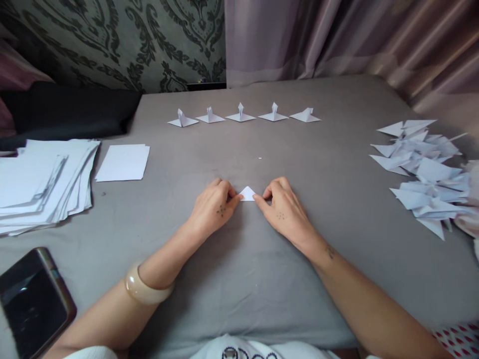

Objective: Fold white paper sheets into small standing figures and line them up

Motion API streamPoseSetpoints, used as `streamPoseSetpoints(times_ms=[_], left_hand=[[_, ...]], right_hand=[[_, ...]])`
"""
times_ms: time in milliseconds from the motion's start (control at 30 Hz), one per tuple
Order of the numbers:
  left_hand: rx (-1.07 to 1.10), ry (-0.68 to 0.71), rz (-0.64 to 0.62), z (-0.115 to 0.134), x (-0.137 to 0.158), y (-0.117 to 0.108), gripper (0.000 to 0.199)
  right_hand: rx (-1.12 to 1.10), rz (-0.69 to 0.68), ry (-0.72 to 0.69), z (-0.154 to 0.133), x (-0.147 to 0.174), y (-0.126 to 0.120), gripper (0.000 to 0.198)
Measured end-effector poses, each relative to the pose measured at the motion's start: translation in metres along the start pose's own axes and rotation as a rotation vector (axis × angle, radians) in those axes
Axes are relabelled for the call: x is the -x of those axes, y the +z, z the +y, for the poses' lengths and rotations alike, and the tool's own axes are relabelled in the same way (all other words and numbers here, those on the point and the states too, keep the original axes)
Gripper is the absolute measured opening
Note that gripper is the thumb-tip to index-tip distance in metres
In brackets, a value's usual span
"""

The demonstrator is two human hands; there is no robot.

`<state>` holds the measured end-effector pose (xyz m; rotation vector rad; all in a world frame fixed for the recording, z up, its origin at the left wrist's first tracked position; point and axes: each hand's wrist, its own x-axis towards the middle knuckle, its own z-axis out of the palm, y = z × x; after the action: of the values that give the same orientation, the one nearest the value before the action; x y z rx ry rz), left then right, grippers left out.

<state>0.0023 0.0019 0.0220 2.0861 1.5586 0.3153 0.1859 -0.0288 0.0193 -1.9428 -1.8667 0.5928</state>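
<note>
A small white paper folded into a triangle (247, 194) is in front of me, its point facing away. My left hand (217, 204) pinches its left corner between thumb and fingers. At the right corner, my right hand (283, 209) grips it the same way. The fingertips cover both corners, so the paper's full width is hidden. Beyond the hands stands a row of several folded paper pieces (240, 113), each with flat side points and an upright middle.
Left are a stack of white paper sheets (80, 169), a smaller pile of square sheets (122, 162), a phone (33, 299) and black cloth (71, 109). A heap of folded paper cranes (430, 174) lies right. Grey cloth (318, 154) covers the surface; a curtain (269, 40) hangs behind.
</note>
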Motion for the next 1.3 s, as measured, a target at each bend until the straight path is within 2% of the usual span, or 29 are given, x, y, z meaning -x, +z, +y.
streamPoseSetpoints(times_ms=[133,367,500,600,700,833,1000,1300], left_hand=[[0.072,0.053,0.069,-0.005,0.005,0.007,0.012],[0.107,0.034,0.051,-0.005,0.004,0.006,0.015],[0.097,0.024,0.042,-0.004,0.003,0.005,0.016],[0.097,0.023,0.041,-0.004,0.003,0.006,0.014],[0.105,0.030,0.058,-0.004,0.004,0.006,0.012],[0.118,0.058,0.077,-0.004,0.003,0.009,0.013],[0.173,0.089,0.097,-0.009,-0.001,0.010,0.009],[0.248,0.111,0.049,-0.013,-0.004,0.004,0.012]], right_hand=[[-0.028,-0.040,-0.006,0.004,-0.003,-0.004,0.017],[-0.147,-0.049,-0.048,0.019,-0.007,-0.007,0.012],[-0.237,-0.047,0.000,0.025,-0.009,-0.009,0.009],[-0.397,-0.028,0.036,0.016,-0.011,-0.010,0.012],[-0.445,-0.006,-0.013,-0.002,-0.011,-0.005,0.014],[-0.344,-0.018,-0.027,-0.023,-0.010,0.010,0.012],[-0.251,0.041,0.028,-0.026,-0.008,0.026,0.016],[-0.206,0.012,0.143,-0.031,-0.012,0.026,0.031]])
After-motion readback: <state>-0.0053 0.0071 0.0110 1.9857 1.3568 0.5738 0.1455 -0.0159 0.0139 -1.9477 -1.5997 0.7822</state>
